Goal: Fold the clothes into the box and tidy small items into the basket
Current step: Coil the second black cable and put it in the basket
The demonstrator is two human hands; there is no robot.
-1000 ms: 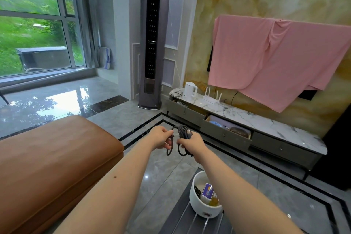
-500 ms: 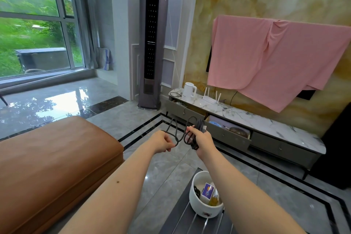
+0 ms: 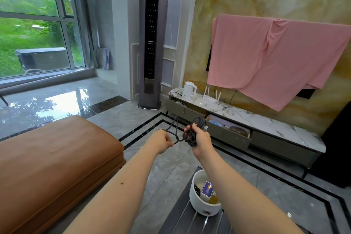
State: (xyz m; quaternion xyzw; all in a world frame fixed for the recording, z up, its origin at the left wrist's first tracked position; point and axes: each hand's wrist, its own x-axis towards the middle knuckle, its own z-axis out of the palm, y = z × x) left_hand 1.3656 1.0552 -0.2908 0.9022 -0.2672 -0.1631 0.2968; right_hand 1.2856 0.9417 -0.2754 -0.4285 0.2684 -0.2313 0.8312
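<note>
- a living room with a glossy grey tiled floor [image 3: 106, 99]; a big window [image 3: 36, 21] stands far left and a marble wall carries a pink cloth [image 3: 269, 57] draped over what looks like a wall screen.
- left to right: one brown leather sofa [image 3: 53, 159], one tall floor-standing air conditioner [image 3: 152, 43], one low tv cabinet [image 3: 247, 129] with a white kettle [image 3: 189, 90] and a router [image 3: 210, 99] on top, and one drawer pulled open.
- the left hand [image 3: 161, 141] is curled, pinching one loose strand of a dark cable [image 3: 175, 133], probably to feed it round the bundle.
- the right hand [image 3: 199, 138] is clamped round the coiled part of that same cable, holding the loops together so they do not spring apart.
- the two hands sit near each other, joined by the strand, raised above the floor in front of the body.
- one white basket [image 3: 201, 207] stands on a dark slatted table [image 3: 190, 222] below the right forearm, already holding a small box and a few other items too small to tell; the cable likely goes there once wound.
- no folding box is in view.
</note>
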